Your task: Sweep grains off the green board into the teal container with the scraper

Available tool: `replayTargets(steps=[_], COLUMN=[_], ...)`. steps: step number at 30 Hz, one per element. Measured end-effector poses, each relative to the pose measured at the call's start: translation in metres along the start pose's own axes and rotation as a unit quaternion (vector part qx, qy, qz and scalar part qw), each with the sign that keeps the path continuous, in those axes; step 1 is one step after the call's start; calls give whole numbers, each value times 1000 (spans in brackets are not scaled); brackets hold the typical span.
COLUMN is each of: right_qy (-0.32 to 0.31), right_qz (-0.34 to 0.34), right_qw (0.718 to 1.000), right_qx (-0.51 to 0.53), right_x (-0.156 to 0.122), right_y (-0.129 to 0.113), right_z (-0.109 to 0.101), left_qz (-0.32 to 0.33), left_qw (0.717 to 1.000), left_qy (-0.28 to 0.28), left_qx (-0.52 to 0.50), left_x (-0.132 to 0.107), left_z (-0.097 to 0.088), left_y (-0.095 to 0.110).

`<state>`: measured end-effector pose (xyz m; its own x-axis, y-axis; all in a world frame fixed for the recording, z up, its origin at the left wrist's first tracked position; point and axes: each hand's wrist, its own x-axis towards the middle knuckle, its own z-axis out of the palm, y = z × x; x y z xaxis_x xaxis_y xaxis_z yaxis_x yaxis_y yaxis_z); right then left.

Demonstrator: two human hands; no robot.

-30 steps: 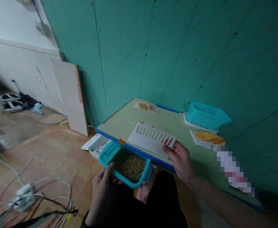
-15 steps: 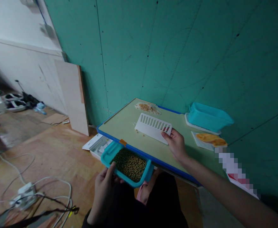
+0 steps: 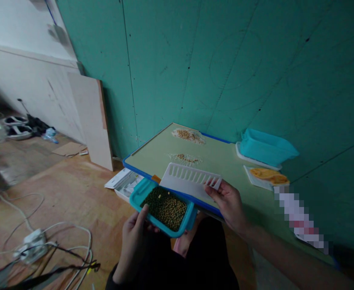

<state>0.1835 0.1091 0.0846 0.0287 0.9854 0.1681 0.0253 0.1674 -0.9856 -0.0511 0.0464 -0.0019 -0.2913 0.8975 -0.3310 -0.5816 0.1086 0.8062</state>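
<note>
My left hand [image 3: 136, 225] grips the near side of a blue plastic tray [image 3: 140, 186], thumb on the rim, just below the table's front edge. Dark green and tan beans [image 3: 166, 207] fill the tray, with a few pale ones near its far side. In my right hand [image 3: 230, 201] is the right end of a white slotted plastic plate [image 3: 180, 184], pinched under my thumb. The plate leans at the front edge, its lower side toward the tray. Behind it lies a thin scatter of tan beans and white grains [image 3: 184, 158]; a larger pile [image 3: 189, 136] sits farther back.
The table [image 3: 146, 155] stands against a green wall. At its right are a blue basket [image 3: 266, 147] on a white lid and an orange cloth [image 3: 269, 176]. A white box [image 3: 124, 185] lies beneath the left edge. Cables and a power strip [image 3: 33, 243] are on the floor.
My right hand has drawn the slotted plate toward me to the table's front edge, uncovering the scatter behind it. A few pale beans now show in the tray. My left hand has hardly moved.
</note>
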Motion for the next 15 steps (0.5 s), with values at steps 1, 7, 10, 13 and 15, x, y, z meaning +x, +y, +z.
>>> replayTargets(steps=[1,7,10,13,15], right_qy=[4,108,161,187,192], right_qz=[2,-80,-98,-52,-25], right_qw=[1000,990,981,981,981], right_qx=[3,47,41,10,-2], right_x=[-1,67,116,141,144], right_y=[-2,1,15,32,41], right_z=[-2,-32,-52,-66,-73], left_qz=[-1,0,2,0,-4], left_qw=[1000,1000,1000,1000,1000], left_qy=[0,4,11,4,-1], left_qx=[-2,-20,-8,7,1], left_x=[0,-8,-16,-21,-23], left_z=[0,3,6,7,7], left_y=[-1,-4,-7,-11,-15])
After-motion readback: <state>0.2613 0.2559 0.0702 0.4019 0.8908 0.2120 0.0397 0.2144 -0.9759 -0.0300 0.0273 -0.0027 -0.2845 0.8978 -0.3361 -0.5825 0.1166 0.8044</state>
